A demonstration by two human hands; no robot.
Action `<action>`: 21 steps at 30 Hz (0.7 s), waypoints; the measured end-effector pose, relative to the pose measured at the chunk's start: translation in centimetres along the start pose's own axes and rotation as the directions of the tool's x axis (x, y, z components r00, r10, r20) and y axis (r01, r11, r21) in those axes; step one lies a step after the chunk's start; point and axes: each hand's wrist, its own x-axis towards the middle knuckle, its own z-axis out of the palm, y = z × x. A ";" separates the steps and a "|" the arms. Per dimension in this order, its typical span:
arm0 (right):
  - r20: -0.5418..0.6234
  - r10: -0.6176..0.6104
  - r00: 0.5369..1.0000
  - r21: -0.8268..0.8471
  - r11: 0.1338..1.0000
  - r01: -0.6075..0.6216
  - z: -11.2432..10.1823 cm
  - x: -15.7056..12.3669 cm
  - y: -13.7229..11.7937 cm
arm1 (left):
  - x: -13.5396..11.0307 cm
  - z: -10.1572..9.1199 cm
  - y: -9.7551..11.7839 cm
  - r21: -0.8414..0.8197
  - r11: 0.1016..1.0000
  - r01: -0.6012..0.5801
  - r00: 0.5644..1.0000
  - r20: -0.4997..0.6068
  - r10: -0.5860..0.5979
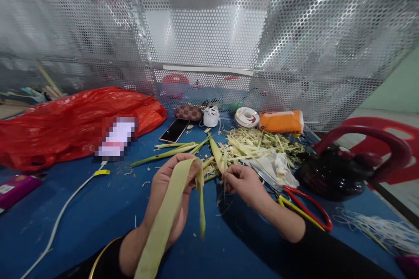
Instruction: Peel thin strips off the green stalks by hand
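Leaf strip (168, 216) in your left hand (159, 192), draped over gripping fingers, left of scissors (290, 189), right hand (245, 185) nearer, fingertips together, grasp unclear

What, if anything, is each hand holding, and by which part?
The left hand holds a long, flat, pale-green leaf-like strip at its folded-over bend. Whether the right hand grips anything cannot be told.

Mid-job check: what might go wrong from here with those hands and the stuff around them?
The pale green strip bends sharply over the fingers of the left hand, so it might crease or split there.
The scissors lie close beside the right hand; a sideways sweep could meet the blades or knock them toward the black kettle.
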 end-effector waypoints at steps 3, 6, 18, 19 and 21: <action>-0.011 -0.041 0.999 -0.047 0.998 0.041 -0.3 -0.3 -0.5 | 0.6 -0.1 -0.6 -0.047 0.998 0.044 0.999 -0.003 -0.044; -0.102 -0.271 0.957 -0.169 0.953 0.252 -1.2 -1.1 -2.0 | 1.3 -0.4 -2.1 -0.074 0.982 0.176 0.982 -0.050 -0.180; -0.231 -0.538 0.811 -0.780 0.600 0.176 -7.6 2.2 -1.8 | 0.8 -1.0 -5.2 0.239 0.835 0.495 0.853 0.048 -0.519; -0.215 -0.524 0.824 -0.823 0.552 0.136 -7.8 2.2 -1.6 | 0.8 -1.1 -5.3 0.259 0.840 0.477 0.860 0.059 -0.506; -0.210 -0.570 0.794 -0.863 0.491 0.124 -7.6 1.9 -1.8 | 0.8 -1.2 -5.5 0.294 0.854 0.428 0.879 0.084 -0.469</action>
